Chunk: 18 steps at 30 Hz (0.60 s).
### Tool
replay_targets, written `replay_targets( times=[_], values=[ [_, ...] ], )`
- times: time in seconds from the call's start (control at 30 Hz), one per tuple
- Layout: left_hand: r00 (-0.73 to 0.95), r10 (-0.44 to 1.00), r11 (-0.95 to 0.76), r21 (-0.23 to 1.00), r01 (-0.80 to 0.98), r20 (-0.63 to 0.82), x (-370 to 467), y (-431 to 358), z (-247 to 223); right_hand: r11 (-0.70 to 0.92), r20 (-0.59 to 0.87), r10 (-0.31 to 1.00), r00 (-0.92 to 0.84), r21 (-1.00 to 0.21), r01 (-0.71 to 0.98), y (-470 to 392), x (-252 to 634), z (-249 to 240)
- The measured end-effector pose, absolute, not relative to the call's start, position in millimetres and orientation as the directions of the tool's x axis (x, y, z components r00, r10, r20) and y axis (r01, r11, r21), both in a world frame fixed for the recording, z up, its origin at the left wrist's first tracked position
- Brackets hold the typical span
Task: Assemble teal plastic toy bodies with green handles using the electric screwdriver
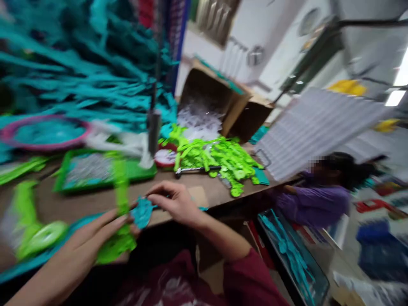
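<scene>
Lime-green strap, teal piece, maroon sleeve, blurred panel seemingly striped grey-white

- Strap piece, lime green: long, narrow band standing roughly upright, broadening at its lower end; held in the left hand; blurred.
- Small piece, teal: rounded, uneven outline; just right of the green band, pinched at its upper edge by the right hand.

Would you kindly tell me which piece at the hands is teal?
The small piece at the right hand; the longer strip at the left hand is lime green.
</scene>
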<state>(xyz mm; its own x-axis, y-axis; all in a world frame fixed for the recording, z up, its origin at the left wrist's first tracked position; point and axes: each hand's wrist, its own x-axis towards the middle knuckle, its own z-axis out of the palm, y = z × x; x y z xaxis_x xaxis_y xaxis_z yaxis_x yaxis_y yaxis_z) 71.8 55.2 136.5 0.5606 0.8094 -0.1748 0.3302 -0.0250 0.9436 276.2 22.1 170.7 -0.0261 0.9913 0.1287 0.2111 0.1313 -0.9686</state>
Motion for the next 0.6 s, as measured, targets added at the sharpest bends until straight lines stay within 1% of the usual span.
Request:
replay_targets(
  times=[0.03, 0.1, 0.17, 0.27, 0.33, 0.4, 0.43, 0.5, 0.6],
  values=[
    [0.562, 0.795, 0.039, 0.944, 0.327, -0.228, 64, 51, 135, 0.184, 0.149, 0.980, -0.132, -0.931, 0.316, 26, 277, 174],
    [0.714, 0.646, 0.126, 0.960, 0.250, -0.271, 55, 50, 136, 0.318, 0.163, 0.927, -0.338, -0.819, 0.478, 36, 278, 184],
    [0.788, 0.540, 0.200, 0.954, 0.222, -0.296, 50, 56, 139, 0.455, 0.125, 0.837, -0.533, -0.700, 0.550, 44, 277, 196],
    [0.853, 0.403, 0.249, 0.937, 0.247, -0.332, 47, 63, 143, 0.658, -0.038, 0.637, -0.770, -0.495, 0.568, 55, 273, 215],
    [0.872, 0.339, 0.299, 0.919, 0.256, -0.353, 48, 64, 145, 0.782, -0.171, 0.499, -0.850, -0.333, 0.526, 64, 268, 223],
    [0.869, 0.305, 0.407, 0.878, 0.250, -0.389, 50, 63, 145, 0.858, -0.262, 0.400, -0.878, -0.230, 0.459, 73, 264, 227],
    [0.864, 0.290, 0.471, 0.848, 0.245, -0.411, 52, 63, 145, 0.875, -0.289, 0.373, -0.882, -0.206, 0.438, 77, 263, 228],
    [0.855, 0.259, 0.572, 0.785, 0.239, -0.449, 54, 65, 146, 0.888, -0.315, 0.344, -0.885, -0.198, 0.415, 84, 262, 229],
    [0.844, 0.231, 0.623, 0.739, 0.254, -0.485, 57, 69, 149, 0.905, -0.323, 0.306, -0.896, -0.194, 0.379, 90, 262, 228]
  ],
)
